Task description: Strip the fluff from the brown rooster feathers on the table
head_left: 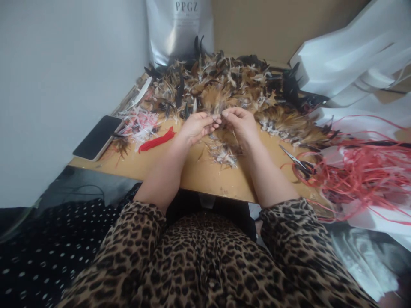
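Near the middle of the table, my left hand is closed in a pinch on the base of a bunch of brown feathers that fans out away from me. Close beside it, my right hand has its thumb and forefinger pressed together; what they hold, if anything, is too small to tell. Below my hands lies another small feather bunch with pale quill ends. Behind them spreads a large heap of brown, black and white feathers. A hank of red thread rests left of my left hand.
Scissors lie at the right, beside tangled red ribbon. More brown feathers are bunched at the right. On the left are pink and white strips and a phone. A silver bag stands behind the heap.
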Available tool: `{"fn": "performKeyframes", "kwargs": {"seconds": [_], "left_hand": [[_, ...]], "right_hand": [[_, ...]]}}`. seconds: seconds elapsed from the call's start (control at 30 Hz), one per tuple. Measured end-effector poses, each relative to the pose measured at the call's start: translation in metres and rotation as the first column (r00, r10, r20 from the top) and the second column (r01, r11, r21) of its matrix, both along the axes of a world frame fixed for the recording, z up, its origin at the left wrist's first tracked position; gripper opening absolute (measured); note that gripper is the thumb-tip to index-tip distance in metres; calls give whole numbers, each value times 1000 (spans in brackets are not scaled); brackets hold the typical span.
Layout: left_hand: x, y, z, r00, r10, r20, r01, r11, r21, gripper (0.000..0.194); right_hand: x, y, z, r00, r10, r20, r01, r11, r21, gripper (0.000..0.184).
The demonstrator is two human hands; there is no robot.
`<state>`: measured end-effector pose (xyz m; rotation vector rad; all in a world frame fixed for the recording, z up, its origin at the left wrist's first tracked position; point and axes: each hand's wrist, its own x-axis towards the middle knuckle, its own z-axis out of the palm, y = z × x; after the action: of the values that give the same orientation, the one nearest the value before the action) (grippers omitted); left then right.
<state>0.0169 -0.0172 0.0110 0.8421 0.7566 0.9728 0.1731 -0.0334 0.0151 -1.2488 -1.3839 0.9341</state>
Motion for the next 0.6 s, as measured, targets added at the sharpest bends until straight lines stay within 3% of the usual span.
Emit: {"fn": "performKeyframes", "kwargs": {"seconds": [0.23, 0.4, 0.47, 0.6], "left_hand": [[-3, 4, 3, 991, 64, 119, -54, 995, -89, 11], [-3, 4, 3, 991, 53, 124, -42, 995, -93, 13], [-5, 5, 2, 990, 64, 128, -53, 995, -83, 12], [-6, 6, 1, 992, 81, 102, -75, 996, -56, 5]], "right_hand": [[5, -5, 9, 985, 109, 136, -116, 992, 46, 31], [2, -7, 8, 966, 93, 243, -104, 994, 32, 22], [4, -5, 9, 983, 83, 161, -81, 996, -19, 25], [8, 0, 9, 972, 49, -231, -85, 985, -148, 37]]}}
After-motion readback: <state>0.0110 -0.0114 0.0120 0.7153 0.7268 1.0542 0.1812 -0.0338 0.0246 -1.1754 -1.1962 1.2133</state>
